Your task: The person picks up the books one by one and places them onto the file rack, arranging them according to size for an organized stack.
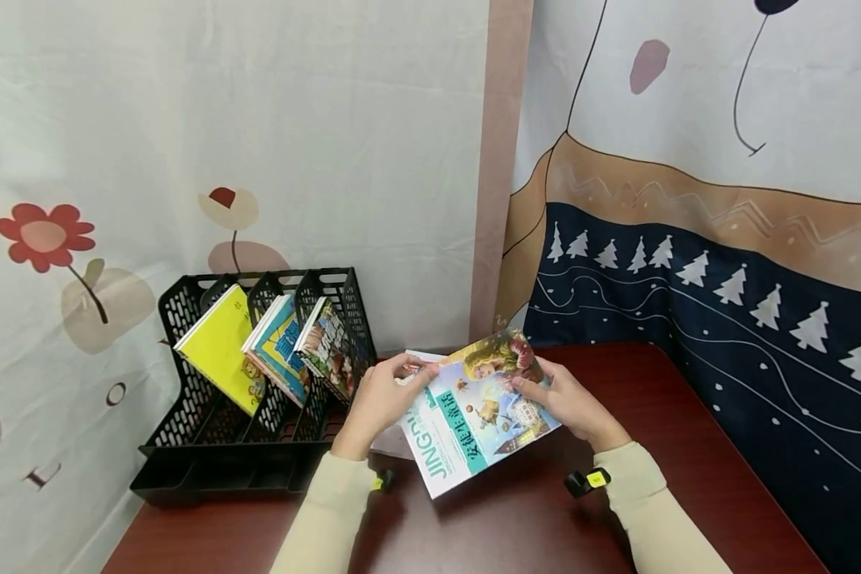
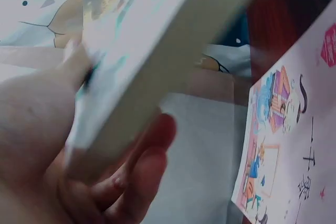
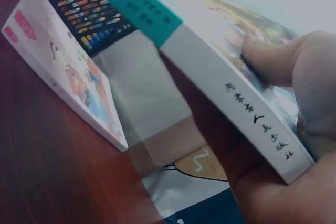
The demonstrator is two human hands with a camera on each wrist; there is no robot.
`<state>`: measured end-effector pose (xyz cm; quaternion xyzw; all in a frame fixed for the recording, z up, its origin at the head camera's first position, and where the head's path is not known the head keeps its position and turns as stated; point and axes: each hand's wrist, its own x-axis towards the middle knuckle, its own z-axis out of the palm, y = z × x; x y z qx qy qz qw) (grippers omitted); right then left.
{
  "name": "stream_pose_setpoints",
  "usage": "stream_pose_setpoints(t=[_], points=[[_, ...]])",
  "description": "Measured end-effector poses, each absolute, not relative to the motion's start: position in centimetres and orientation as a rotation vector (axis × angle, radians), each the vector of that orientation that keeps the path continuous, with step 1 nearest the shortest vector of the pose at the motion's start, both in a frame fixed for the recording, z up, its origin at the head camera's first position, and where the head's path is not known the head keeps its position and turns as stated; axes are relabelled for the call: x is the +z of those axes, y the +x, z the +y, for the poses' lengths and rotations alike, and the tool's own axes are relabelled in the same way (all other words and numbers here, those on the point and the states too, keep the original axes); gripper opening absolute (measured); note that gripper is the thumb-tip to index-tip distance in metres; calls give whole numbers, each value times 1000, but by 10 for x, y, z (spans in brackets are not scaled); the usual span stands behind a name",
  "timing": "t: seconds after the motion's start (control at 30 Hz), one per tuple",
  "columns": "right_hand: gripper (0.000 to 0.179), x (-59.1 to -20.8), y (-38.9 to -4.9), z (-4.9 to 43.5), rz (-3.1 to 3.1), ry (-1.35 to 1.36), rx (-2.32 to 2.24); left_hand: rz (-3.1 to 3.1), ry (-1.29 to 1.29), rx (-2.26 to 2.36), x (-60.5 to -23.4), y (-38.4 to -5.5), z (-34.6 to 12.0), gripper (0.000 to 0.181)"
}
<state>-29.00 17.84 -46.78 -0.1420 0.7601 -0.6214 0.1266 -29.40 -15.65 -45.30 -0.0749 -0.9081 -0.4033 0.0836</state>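
Observation:
Both hands hold a paperback storybook [image 1: 477,418] tilted above the table, its illustrated cover facing up. The left hand [image 1: 379,397] grips its upper left edge, with curled fingers beneath in the left wrist view. At the opposite end, the right hand [image 1: 577,405] lays its thumb across the cover and keeps its other fingers underneath. The right wrist view shows the book's white and teal spine [image 3: 236,100]. A second book with a pale pink cover [image 2: 291,145] lies on the table behind and below, mostly hidden in the head view.
A black slotted file rack [image 1: 179,434] stands at the left of the dark red table [image 1: 660,422]. In its compartments lean a yellow book [image 1: 222,343], blue books [image 1: 280,347] and a dark illustrated book [image 1: 328,347]. Printed curtains [image 1: 402,159] hang behind and to the right.

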Motion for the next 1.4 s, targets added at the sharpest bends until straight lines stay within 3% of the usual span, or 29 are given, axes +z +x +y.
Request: stream_pose_setpoints(t=[0.37,0.63,0.83,1.4], points=[[63,-466,-293,179,2208,-157,-2143,-2631,-129,-1563,-459,-297,-138,72],[63,-467,-293,170,2149,-112,-2222,-2462,-203,-1928,-460,-291,-120,46],[64,-471,-293,162,2109,-107,-2205,-2273,-153,-2017,-462,-291,-118,36],[75,-470,-302,184,2197,-118,-1944,-2382,-269,-1921,-461,-299,-155,39]])
